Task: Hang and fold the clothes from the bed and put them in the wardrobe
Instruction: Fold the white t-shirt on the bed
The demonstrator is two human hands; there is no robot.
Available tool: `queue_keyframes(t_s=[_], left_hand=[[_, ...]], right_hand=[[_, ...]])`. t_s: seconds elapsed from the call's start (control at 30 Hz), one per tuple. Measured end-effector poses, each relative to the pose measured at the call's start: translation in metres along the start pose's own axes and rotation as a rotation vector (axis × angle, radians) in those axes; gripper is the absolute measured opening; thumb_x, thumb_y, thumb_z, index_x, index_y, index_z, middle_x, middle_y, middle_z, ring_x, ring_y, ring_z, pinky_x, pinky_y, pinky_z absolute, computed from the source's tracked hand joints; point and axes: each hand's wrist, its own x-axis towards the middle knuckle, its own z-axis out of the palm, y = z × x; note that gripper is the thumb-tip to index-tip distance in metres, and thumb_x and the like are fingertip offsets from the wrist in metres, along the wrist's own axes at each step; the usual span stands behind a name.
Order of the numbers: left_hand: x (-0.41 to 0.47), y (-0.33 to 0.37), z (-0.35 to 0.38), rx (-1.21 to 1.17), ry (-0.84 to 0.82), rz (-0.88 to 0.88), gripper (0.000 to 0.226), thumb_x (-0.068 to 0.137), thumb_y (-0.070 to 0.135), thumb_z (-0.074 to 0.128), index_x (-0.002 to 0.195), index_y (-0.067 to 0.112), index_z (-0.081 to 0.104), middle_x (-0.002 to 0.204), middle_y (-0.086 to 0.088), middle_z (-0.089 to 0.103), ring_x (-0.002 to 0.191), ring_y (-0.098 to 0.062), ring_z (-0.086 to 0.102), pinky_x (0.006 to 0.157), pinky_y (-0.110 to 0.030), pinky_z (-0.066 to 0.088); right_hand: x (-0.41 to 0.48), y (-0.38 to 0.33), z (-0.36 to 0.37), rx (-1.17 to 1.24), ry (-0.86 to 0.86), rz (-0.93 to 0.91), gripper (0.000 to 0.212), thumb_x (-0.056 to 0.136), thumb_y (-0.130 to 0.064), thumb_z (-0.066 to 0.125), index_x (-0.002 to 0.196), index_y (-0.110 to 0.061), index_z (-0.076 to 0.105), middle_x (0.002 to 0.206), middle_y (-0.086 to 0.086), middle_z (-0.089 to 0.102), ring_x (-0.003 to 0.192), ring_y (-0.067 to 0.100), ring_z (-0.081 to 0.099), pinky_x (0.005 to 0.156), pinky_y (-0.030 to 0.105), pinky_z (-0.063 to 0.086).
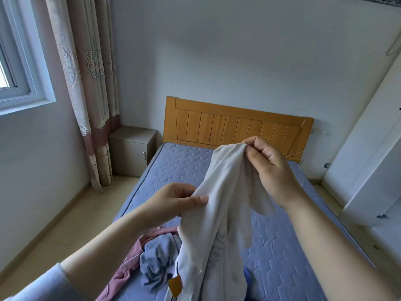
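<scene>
Hands work over the bed (282, 246): right hand (272, 170) pinches the pale garment's (219, 203) top, left hand (173, 202) grips its side, possibly a shirt, above 2 crumpled clothes (152, 263).

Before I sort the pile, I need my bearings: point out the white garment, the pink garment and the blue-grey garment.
white garment (223, 183), head view, its raised upper fold
pink garment (123, 276), head view, its crumpled left side
blue-grey garment (156, 263), head view, its bunched middle
</scene>
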Motion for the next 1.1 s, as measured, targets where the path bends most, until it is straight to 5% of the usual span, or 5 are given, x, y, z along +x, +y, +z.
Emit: queue_keyframes(t_s=[0.27,0.47,0.63,0.77,1.1], left_hand=[[-0.001,0.021,-0.012,0.257,0.437,0.160,0.029,0.080,0.039,0.075,0.073,0.013,0.065,0.062,0.004,0.057,0.057,-0.010,0.048,0.056,-0.027,0.038],[0.004,0.039,-0.016,0.456,0.409,0.184,0.020,0.079,0.030,0.076,0.070,0.016,0.063,0.058,0.012,0.055,0.054,-0.003,0.045,0.054,-0.020,0.038],[0.005,0.043,-0.007,0.580,0.268,0.233,0.024,0.073,0.024,0.078,0.065,0.020,0.056,0.057,0.014,0.050,0.053,-0.002,0.040,0.056,-0.018,0.037],[0.003,0.043,-0.005,0.659,0.228,0.269,0.027,0.072,0.031,0.078,0.063,0.026,0.053,0.058,0.017,0.050,0.055,-0.003,0.040,0.054,-0.016,0.036],[-0.016,0.034,-0.022,0.622,0.141,0.105,0.037,0.068,0.027,0.086,0.064,0.022,0.050,0.057,0.014,0.042,0.055,-0.005,0.032,0.054,-0.023,0.030]], right_hand=[[-0.018,0.015,-0.027,-0.196,0.012,0.025,0.017,0.100,-0.017,0.050,0.088,-0.019,0.061,0.075,-0.001,0.059,0.071,0.004,0.050,0.066,0.019,0.038],[-0.036,0.027,-0.028,-0.202,-0.197,0.299,0.013,0.093,-0.013,0.060,0.084,-0.020,0.067,0.082,-0.001,0.072,0.078,0.016,0.065,0.076,0.033,0.048],[-0.036,0.020,0.004,0.045,-0.180,0.291,0.022,0.091,-0.016,0.066,0.112,-0.021,0.068,0.109,-0.007,0.072,0.107,0.003,0.065,0.093,0.019,0.050],[-0.036,0.015,0.033,0.116,-0.269,0.303,0.019,0.086,-0.033,0.070,0.103,-0.024,0.073,0.102,-0.010,0.074,0.100,0.002,0.068,0.084,0.012,0.049],[-0.041,0.015,0.064,0.059,-0.212,0.161,0.015,0.093,-0.021,0.059,0.080,-0.024,0.067,0.069,-0.008,0.061,0.066,0.002,0.052,0.062,0.018,0.042]])
